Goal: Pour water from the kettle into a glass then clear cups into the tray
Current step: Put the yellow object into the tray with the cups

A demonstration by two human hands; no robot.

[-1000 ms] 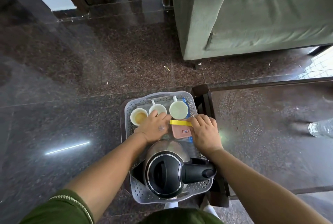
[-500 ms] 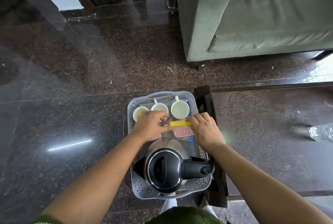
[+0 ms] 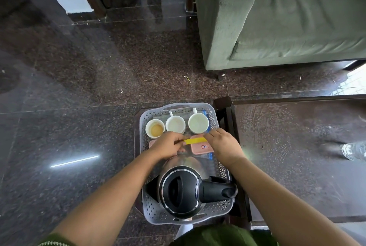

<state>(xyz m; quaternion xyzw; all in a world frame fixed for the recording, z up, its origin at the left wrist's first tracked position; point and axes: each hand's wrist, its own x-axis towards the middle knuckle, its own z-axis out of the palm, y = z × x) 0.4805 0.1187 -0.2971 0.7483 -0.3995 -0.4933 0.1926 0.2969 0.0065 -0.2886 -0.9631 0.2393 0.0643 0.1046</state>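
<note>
Between my two hands, in the head view, lies a thin yellow strip (image 3: 195,141), and each hand pinches one end of it: the left hand (image 3: 168,145) has its fingers curled narrow on the left end, the right hand (image 3: 223,144) closes its fingertips on the right end. I think I hold it so, stretched flat, because it sits on top of a pink packet (image 3: 201,147) in clear wrapping and I want to lift or straighten it without pushing the cups. Just beyond my knuckles three white cups stand in a row inside the grey tray (image 3: 214,119): the left cup (image 3: 155,128) has brown liquid at the bottom, the middle cup (image 3: 175,124) and the right cup (image 3: 198,123) look nearly empty. Close to my wrists, on the near end of the tray, stands the kettle (image 3: 182,190), upright, lid shut, its handle pointing toward my right forearm. So the cups seem already cleared; I judge the task is near its end. Far to the right of my right hand, a glass (image 3: 354,150) shows partly at the frame edge on the dark table (image 3: 297,146). Compared with half a second ago, my left hand has moved from the cups down to the strip, so the left cup is now uncovered.
</note>
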